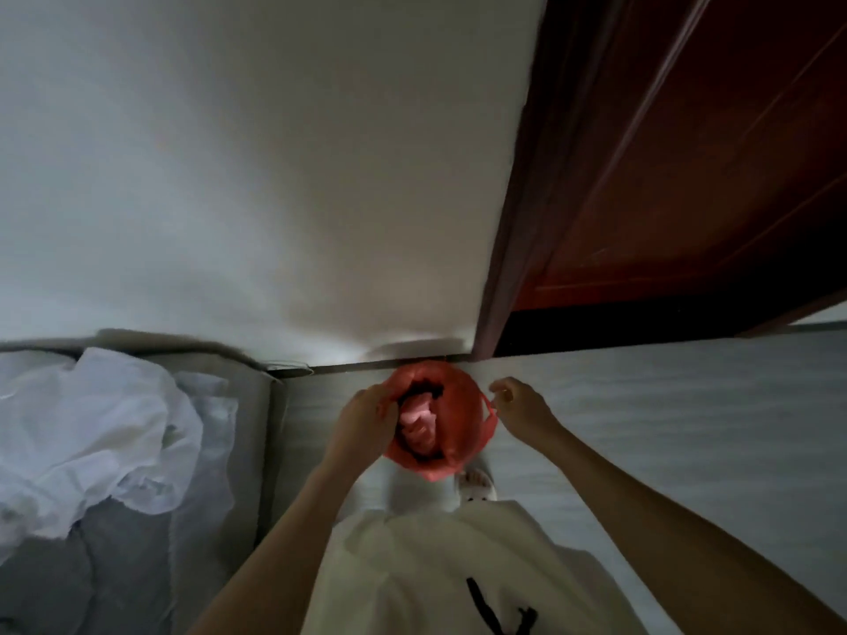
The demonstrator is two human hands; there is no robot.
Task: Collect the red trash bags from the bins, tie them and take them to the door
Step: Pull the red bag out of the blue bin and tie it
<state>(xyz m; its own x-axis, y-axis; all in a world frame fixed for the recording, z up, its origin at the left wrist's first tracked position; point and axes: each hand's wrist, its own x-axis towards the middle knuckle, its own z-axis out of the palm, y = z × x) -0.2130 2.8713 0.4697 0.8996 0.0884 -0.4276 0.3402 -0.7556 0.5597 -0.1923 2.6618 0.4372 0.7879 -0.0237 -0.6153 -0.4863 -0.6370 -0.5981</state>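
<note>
1. Pale wall (275, 176) fills the upper part of the view, meeting a light floor (641, 405) along a dark skirting line; a dark reddish wooden door (687, 176) stands at the right, its frame coming down to the floor just beside the bag.
2. At the left lies a bed (137, 543) with crumpled white sheets (91, 428) heaped on it.
3. Red trash bag (453, 405) hangs open between the two hands, close to the wall and near the foot of the door frame; its mouth faces the camera, and inside it shows pale pinkish crumpled stuff with something dark at the far rim; what these are cannot be told.
4. Left hand (366, 419) grips the bag's left rim, fingers curled over the edge into the mouth; the forearm reaches up from the lower left.
5. Right hand (518, 401) pinches a thin red strip of the bag's right edge between thumb and fingertips, held slightly away from the bag's body; the forearm runs in from the lower right.
6. Below the bag a foot in a white slipper (476, 483) stands on the floor; a white garment with a black mark (435, 566) covers the bottom centre.
</note>
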